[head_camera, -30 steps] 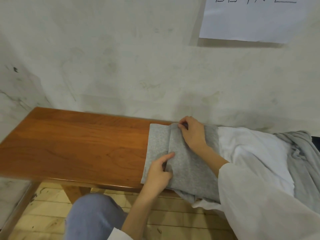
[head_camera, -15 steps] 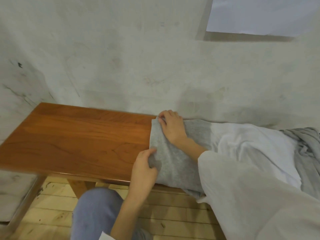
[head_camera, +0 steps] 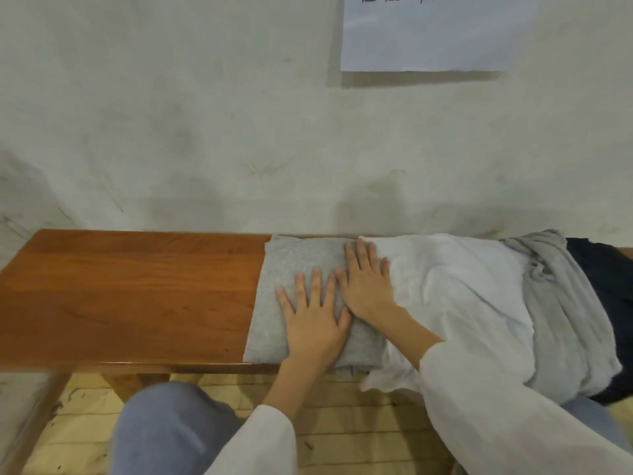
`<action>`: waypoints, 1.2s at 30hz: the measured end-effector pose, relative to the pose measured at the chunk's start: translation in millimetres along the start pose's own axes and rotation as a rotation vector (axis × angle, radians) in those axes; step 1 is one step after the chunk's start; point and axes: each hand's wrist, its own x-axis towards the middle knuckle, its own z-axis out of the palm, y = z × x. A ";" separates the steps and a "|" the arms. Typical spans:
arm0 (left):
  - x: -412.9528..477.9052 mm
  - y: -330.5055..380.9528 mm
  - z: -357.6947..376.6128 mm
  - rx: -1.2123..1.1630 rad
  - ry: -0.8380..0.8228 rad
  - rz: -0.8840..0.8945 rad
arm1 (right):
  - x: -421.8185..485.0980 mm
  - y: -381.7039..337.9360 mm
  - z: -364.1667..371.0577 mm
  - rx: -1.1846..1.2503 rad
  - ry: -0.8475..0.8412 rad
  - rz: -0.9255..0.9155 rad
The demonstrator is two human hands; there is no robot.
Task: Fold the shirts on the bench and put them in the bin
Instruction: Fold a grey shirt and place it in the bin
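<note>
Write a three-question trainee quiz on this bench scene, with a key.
1. True or false: the left hand and right hand both press flat on the folded grey shirt.
2. What lies just right of the grey shirt on the bench? A) a white shirt B) a shoe box C) a stack of plates
3. Is a bin in view?
Key: 1 true; 2 A; 3 no.

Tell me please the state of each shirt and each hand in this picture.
gray shirt: folded, flat on bench.
left hand: flat, presses gray shirt.
right hand: flat, presses gray shirt.
white shirt: unfolded, crumpled.
gray garment: unfolded, crumpled.
dark garment: unfolded, heaped.
</note>
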 end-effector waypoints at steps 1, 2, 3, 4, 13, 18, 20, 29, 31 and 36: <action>-1.0 0.8 -2.6 0.013 -0.019 -0.007 | 1.7 -0.1 -1.2 0.001 -0.020 0.006; -0.9 0.2 -2.9 0.022 -0.027 -0.001 | 3.7 -0.5 -2.0 0.008 -0.041 0.002; -0.8 1.8 -4.1 0.034 -0.034 0.015 | 3.8 0.7 -6.0 0.046 -0.057 -0.008; -0.7 0.8 -3.7 0.046 -0.026 0.028 | 3.0 1.7 -9.2 0.121 -0.056 -0.024; -61.2 22.2 -22.1 -0.280 0.322 0.158 | -36.4 27.9 -29.2 0.767 0.023 0.301; -60.3 58.6 -3.4 -0.049 0.021 0.128 | -32.3 18.8 -44.3 0.975 -0.234 0.385; -60.0 58.8 -4.7 -0.098 -0.008 0.121 | -35.4 18.6 -48.3 1.066 -0.317 0.418; -41.3 78.7 -36.9 0.049 0.050 -0.186 | -37.7 11.7 -34.6 1.493 -0.348 0.433; -37.5 78.6 -47.0 0.048 0.015 -0.136 | -34.7 14.8 -34.8 1.496 -0.364 0.481; -44.4 74.2 -93.8 0.071 -0.042 -0.021 | -35.0 29.4 -44.3 1.442 -0.411 0.414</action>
